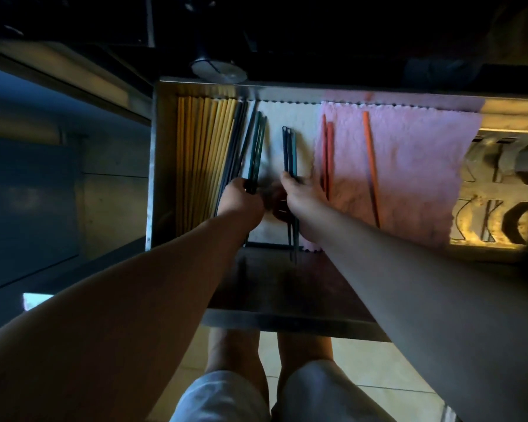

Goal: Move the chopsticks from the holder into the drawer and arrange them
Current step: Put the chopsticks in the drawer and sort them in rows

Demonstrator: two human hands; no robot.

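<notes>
**Sorting dark chopsticks into the drawer**

Already inside the drawer (165,153), two small bunches of dark chopsticks are in hand. The left hand (241,199) is closed around a teal-and-dark bunch (256,147) just beside the row of yellow chopsticks (201,153) lying neatly along the left wall. The right hand (299,193) pinches a second dark bunch (289,150) over the white cloth (296,117), its near ends overhanging the drawer's front edge. Three orange chopsticks (371,166) lie loosely on the pink cloth (409,166), well apart from the rest. To do this step well, I judge each bunch should be lowered parallel to the yellow row, tips levelled, then slid snug against it before the fingers let go.
</notes>
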